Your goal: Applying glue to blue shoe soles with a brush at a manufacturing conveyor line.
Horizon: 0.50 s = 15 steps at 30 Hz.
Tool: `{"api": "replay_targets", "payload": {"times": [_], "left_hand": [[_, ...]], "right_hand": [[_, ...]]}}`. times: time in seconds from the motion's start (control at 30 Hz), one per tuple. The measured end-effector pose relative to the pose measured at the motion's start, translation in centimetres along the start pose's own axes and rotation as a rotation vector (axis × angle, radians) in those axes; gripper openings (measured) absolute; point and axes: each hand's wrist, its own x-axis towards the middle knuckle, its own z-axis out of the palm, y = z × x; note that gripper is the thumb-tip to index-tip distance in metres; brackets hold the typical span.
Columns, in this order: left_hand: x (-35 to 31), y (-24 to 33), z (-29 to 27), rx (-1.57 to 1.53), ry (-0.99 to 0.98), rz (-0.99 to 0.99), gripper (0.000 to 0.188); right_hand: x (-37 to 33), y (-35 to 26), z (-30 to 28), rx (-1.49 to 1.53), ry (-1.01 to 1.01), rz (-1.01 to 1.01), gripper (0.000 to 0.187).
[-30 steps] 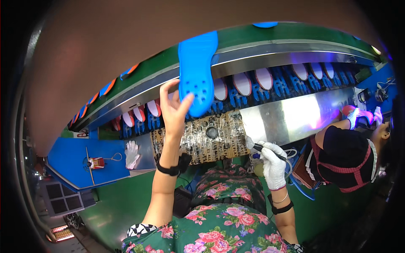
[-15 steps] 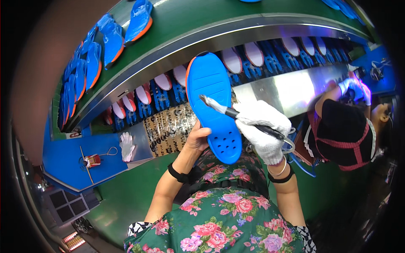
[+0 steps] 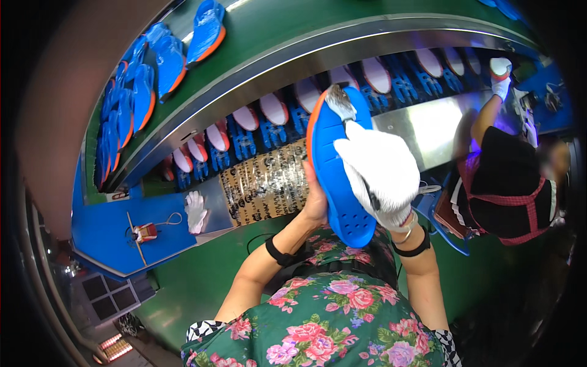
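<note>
My bare left hand (image 3: 315,197) grips a blue shoe sole (image 3: 343,189) by its left edge. The sole has an orange side, a grooved face and a cluster of small holes at the lower end. My right hand (image 3: 382,171), in a white knit glove, is closed around a brush. Its wet-looking bristles (image 3: 340,101) lie at the sole's upper end, by the rim. Most of the handle is hidden by the glove, which also covers part of the sole's right side.
Beyond a metal rail, shoe uppers with pale bottoms (image 3: 273,109) stand in a row on blue holders. More blue soles (image 3: 168,64) lie on the green belt (image 3: 293,27). A white glove (image 3: 195,212) rests at left. A co-worker (image 3: 507,177) reaches toward the row at right.
My right hand has brought the brush from the sole's middle up to its top end. The sole has shifted slightly right. The co-worker's gloved hand now reaches out to the row.
</note>
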Motion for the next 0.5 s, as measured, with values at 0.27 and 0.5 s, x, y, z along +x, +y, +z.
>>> {"api": "replay_targets", "payload": {"times": [0.27,0.5], "left_hand": [[0.7,-0.4,-1.3,-0.185,-0.084,-0.008,0.122],[1.0,-0.1,-3.3,-0.035,-0.089,-0.040,0.124]], "right_hand": [[-0.9,-0.3,0.0,0.395,0.156,0.224,0.030],[-1.2,-0.1,-0.7,0.450,-0.150,-0.016,0.034]]}}
